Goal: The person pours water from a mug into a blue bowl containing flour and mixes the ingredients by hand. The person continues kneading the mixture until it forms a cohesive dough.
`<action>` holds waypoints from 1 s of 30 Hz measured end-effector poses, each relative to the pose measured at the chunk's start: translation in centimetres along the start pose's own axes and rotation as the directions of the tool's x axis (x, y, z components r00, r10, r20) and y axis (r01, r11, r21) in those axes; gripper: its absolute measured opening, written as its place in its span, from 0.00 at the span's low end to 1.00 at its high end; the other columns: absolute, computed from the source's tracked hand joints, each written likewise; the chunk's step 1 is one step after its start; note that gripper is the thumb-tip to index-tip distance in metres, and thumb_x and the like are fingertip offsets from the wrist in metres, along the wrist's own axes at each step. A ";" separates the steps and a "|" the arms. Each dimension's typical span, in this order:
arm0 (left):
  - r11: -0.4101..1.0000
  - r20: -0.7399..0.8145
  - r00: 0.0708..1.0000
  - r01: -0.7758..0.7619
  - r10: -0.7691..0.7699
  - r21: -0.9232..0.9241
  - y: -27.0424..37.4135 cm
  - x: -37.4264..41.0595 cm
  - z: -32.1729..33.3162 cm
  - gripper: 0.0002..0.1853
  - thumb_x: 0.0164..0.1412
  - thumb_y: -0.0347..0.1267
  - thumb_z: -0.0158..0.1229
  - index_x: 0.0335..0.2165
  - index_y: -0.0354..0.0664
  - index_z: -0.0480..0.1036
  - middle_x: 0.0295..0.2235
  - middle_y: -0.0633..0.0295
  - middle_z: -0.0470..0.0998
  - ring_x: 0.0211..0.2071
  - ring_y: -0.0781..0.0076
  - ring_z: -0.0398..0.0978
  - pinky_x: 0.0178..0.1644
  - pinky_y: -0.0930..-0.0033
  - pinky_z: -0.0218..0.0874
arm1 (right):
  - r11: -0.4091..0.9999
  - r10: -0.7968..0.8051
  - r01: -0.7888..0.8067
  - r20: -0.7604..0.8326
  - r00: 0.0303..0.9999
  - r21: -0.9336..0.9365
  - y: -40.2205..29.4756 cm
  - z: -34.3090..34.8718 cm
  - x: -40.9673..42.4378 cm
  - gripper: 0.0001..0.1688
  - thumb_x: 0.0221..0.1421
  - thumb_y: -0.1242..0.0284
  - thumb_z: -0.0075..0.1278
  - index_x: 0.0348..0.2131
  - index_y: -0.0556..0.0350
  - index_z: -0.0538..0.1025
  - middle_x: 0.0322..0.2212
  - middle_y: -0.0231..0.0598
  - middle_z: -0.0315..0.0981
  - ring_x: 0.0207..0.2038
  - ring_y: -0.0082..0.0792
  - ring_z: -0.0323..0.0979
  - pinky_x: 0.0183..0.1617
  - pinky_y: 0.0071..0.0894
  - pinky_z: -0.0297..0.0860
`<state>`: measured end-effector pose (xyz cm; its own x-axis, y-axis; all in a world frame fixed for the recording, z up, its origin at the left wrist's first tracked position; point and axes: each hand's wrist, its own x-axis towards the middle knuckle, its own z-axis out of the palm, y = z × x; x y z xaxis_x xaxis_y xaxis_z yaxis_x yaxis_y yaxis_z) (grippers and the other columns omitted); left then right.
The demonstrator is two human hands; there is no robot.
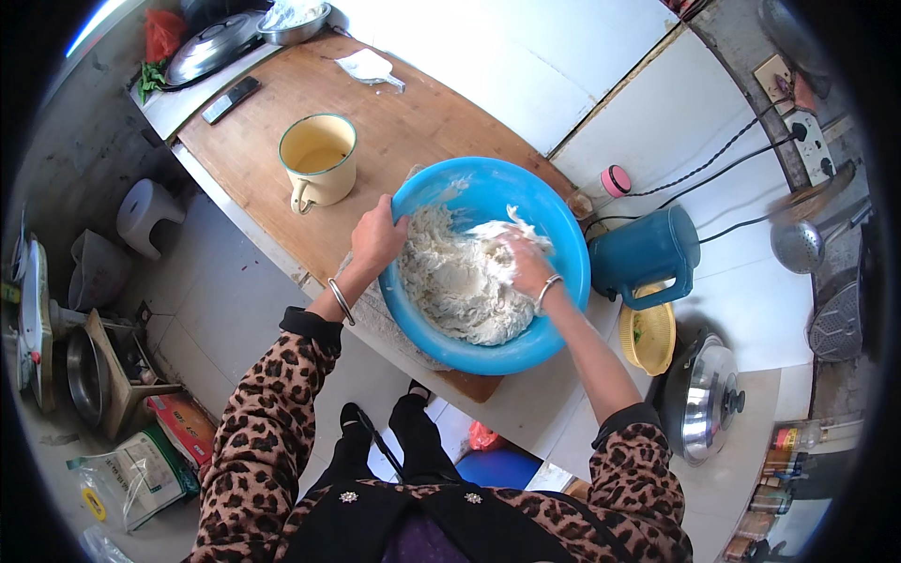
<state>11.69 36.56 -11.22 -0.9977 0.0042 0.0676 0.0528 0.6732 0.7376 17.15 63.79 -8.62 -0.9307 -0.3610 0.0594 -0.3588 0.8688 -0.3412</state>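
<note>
A large blue plastic basin (486, 360) stands on a folded grey cloth (391, 320) at the front edge of a wooden board (253, 155). Shaggy, floury dough (468, 295) fills much of its bottom. The basin's left rim is gripped by my left hand (378, 234), thumb over the edge. Inside, at the right, my right hand (522, 262) is pressed into the dough; its fingers are blurred and coated with flour, so their pose is unclear. Left of the basin is a cream enamel mug (331, 172) with some liquid inside. A white scoop (369, 67) with flour traces lies farther back.
Right of the basin are a teal electric appliance jug (644, 253) with a handle, a yellow plastic basket (649, 338) and a lidded pan (704, 401). Black cords run to wall sockets (813, 151). A phone-like device (231, 100) and a metal lid (215, 49) lie at the back left.
</note>
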 end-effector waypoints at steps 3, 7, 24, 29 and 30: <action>1.000 0.017 1.000 0.011 -0.012 0.005 1.0 -0.1 0.1 0.16 0.53 0.37 0.54 0.39 0.41 0.66 0.28 0.47 0.76 0.33 0.46 0.74 0.36 0.49 0.64 | 0.989 0.143 -0.143 0.012 0.990 0.021 4.9 1.0 -0.8 0.29 0.45 0.69 0.54 0.48 0.58 0.68 0.48 0.50 0.67 0.51 0.50 0.64 0.55 0.42 0.61; 0.999 0.012 1.000 -0.010 0.010 0.037 1.7 -0.7 -0.2 0.17 0.53 0.38 0.55 0.38 0.41 0.67 0.27 0.48 0.76 0.32 0.47 0.74 0.35 0.50 0.64 | 0.947 0.286 -0.320 0.356 0.890 0.039 6.7 1.9 1.0 0.30 0.50 0.67 0.51 0.53 0.55 0.64 0.51 0.50 0.64 0.53 0.50 0.61 0.56 0.42 0.60; 0.996 0.037 0.998 -0.049 0.046 0.076 1.6 0.2 0.3 0.21 0.52 0.39 0.56 0.44 0.41 0.67 0.31 0.46 0.77 0.35 0.46 0.74 0.38 0.51 0.65 | 0.974 -0.158 0.135 -0.122 0.980 -0.180 -10.8 3.5 -5.4 0.20 0.42 0.74 0.47 0.40 0.58 0.68 0.23 0.43 0.73 0.27 0.45 0.73 0.30 0.41 0.66; 0.993 0.017 0.999 -0.049 0.048 0.105 0.1 0.1 -0.9 0.21 0.53 0.39 0.56 0.43 0.42 0.67 0.31 0.46 0.76 0.35 0.45 0.74 0.38 0.50 0.65 | 0.638 -0.028 -0.007 0.032 0.999 0.770 -5.3 -0.3 -3.7 0.21 0.47 0.64 0.54 0.40 0.56 0.71 0.35 0.52 0.74 0.38 0.47 0.72 0.44 0.40 0.68; 0.995 0.022 0.999 -0.047 0.046 0.086 0.2 0.1 -0.8 0.20 0.53 0.39 0.56 0.43 0.42 0.67 0.31 0.46 0.76 0.35 0.45 0.74 0.38 0.50 0.64 | 0.846 -0.058 0.093 -0.082 0.995 0.524 -1.4 0.7 -4.1 0.17 0.48 0.66 0.52 0.37 0.56 0.72 0.35 0.50 0.74 0.37 0.47 0.72 0.43 0.41 0.68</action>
<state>11.60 36.12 -10.49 -0.9950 0.0512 0.0862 0.0961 0.7335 0.6729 21.53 63.78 -9.07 -0.9111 -0.3815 0.1562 -0.3524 0.5242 -0.7753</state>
